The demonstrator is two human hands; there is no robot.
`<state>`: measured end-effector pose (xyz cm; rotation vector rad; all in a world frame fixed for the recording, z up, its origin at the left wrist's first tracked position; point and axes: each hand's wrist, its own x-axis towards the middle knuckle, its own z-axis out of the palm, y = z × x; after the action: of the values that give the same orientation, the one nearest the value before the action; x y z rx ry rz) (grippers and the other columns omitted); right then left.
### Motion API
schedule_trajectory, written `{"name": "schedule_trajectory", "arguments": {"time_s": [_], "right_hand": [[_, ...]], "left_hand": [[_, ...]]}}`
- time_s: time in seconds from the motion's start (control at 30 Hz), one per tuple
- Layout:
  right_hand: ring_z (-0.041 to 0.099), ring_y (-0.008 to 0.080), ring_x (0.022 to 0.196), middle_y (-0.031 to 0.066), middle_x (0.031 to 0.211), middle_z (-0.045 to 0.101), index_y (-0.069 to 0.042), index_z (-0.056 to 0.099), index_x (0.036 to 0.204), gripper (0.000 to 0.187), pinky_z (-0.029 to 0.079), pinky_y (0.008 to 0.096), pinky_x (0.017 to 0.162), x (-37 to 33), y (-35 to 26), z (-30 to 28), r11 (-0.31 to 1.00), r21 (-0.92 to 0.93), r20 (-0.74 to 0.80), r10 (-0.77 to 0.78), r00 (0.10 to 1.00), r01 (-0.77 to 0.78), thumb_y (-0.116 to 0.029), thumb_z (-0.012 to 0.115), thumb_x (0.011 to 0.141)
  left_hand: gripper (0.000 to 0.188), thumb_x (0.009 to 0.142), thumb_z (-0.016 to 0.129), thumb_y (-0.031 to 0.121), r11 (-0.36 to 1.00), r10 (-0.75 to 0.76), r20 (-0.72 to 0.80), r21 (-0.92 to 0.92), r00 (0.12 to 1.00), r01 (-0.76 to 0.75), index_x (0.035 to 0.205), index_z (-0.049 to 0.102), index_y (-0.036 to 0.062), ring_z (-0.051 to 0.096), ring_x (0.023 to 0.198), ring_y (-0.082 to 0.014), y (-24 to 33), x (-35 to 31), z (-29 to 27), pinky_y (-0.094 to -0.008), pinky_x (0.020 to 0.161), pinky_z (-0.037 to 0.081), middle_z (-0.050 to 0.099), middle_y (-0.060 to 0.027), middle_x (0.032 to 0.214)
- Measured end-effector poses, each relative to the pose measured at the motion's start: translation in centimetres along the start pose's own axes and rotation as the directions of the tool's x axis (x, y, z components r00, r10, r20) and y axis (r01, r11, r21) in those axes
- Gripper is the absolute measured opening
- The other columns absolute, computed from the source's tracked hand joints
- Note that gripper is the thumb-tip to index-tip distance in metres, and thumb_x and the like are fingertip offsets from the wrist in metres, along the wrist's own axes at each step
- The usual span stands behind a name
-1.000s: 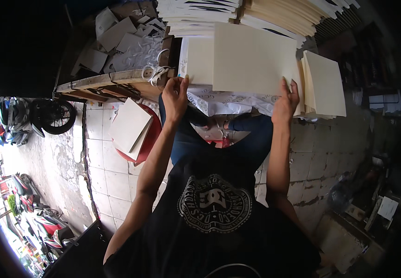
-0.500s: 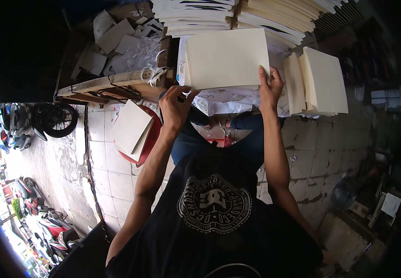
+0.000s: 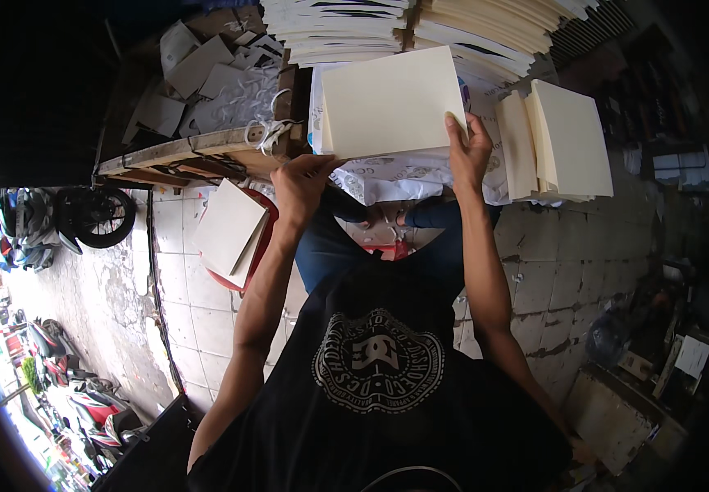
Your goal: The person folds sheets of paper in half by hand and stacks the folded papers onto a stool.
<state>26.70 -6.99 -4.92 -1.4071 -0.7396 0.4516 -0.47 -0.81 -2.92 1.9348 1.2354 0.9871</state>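
Observation:
A cream-coloured sheet of card (image 3: 394, 102), perhaps folded, lies tilted between my hands above a table covered in white printed paper (image 3: 383, 170). At its near left corner my left hand (image 3: 298, 187) is closed, thumb and fingers pinching the edge. My right hand (image 3: 471, 156) grips the right edge, with the thumb on top and the fingers reaching behind it. What lies directly under the card is hidden. To its right, a pile of similar cream folded cards (image 3: 572, 139) rests on the table.
Tall stacks of cream and white card (image 3: 485, 37) stand at the back. A wooden bin (image 3: 182, 154) with paper scraps is at the left. More folded card (image 3: 233, 225) lies on a red stool (image 3: 269, 238). Tiled floor (image 3: 547, 262) surrounds my legs; parked motorbikes (image 3: 96, 406) show far left.
The card has shifted slightly left and tilted, its right end moving toward the left with my right hand. My left fingers have closed more tightly at the near left corner.

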Motion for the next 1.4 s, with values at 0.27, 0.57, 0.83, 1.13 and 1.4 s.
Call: {"name": "schedule_trajectory", "arguments": {"time_s": [0.27, 0.57, 0.83, 1.13, 1.4], "right_hand": [[0.065, 0.0151, 0.095, 0.0113, 0.101, 0.071, 0.004, 0.064, 0.111, 0.025, 0.052, 0.0286, 0.085, 0.1, 0.4, -0.1, 1.0, 0.0, -0.011, -0.022, 1.0, 0.022, -0.013, 0.07, 0.093], [0.065, 0.0156, 0.093, 0.0117, 0.101, 0.07, 0.004, 0.064, 0.11, 0.026, 0.052, 0.0296, 0.082, 0.1, 0.0, -0.1, 0.996, -0.09, -0.015, -0.025, 1.0, 0.024, -0.015, 0.07, 0.094], [0.065, 0.0169, 0.09, 0.0122, 0.097, 0.07, 0.004, 0.065, 0.109, 0.026, 0.052, 0.0305, 0.08, 0.2, 0.2, -0.1, 0.989, -0.139, 0.014, -0.053, 0.999, 0.054, -0.017, 0.07, 0.093], [0.066, 0.017, 0.089, 0.0139, 0.099, 0.071, 0.005, 0.064, 0.11, 0.028, 0.052, 0.0304, 0.079, 0.2, 0.5, -0.2, 0.991, -0.13, 0.01, -0.035, 0.999, 0.036, -0.016, 0.07, 0.093], [0.068, 0.0177, 0.084, 0.0153, 0.093, 0.071, 0.005, 0.065, 0.103, 0.027, 0.053, 0.0304, 0.077, 0.5, 0.5, -0.4, 0.981, -0.19, -0.005, -0.044, 0.999, 0.042, -0.018, 0.073, 0.09]], "left_hand": [[0.021, 0.08, 0.083, 0.014, 0.988, -0.146, 0.087, -0.045, 0.985, 0.15, 0.095, 0.078, -0.0002, 0.069, 0.072, -0.0102, 0.6, 0.3, -0.4, -0.0254, 0.067, 0.053, 0.076, -0.0112, 0.081], [0.02, 0.082, 0.082, 0.014, 0.993, -0.112, 0.043, -0.037, 0.993, 0.114, 0.095, 0.078, -0.0001, 0.066, 0.07, -0.0076, 0.3, 0.0, -0.1, -0.0245, 0.066, 0.053, 0.076, -0.0098, 0.079], [0.019, 0.083, 0.081, 0.013, 0.99, -0.125, 0.073, -0.062, 0.989, 0.13, 0.095, 0.077, -0.0005, 0.067, 0.07, -0.0076, 0.0, 0.2, -0.1, -0.0244, 0.065, 0.053, 0.076, -0.0098, 0.08], [0.02, 0.087, 0.078, 0.017, 0.969, -0.184, 0.108, -0.147, 0.977, 0.199, 0.092, 0.077, -0.002, 0.064, 0.066, -0.0072, -0.9, 0.2, 0.2, -0.023, 0.061, 0.05, 0.072, -0.0065, 0.073], [0.051, 0.092, 0.07, 0.044, 0.861, -0.396, 0.249, -0.235, 0.884, 0.451, 0.089, 0.074, -0.0067, 0.064, 0.057, -0.0107, 0.0, 0.3, 1.5, -0.0247, 0.055, 0.051, 0.069, -0.0092, 0.067]]}}
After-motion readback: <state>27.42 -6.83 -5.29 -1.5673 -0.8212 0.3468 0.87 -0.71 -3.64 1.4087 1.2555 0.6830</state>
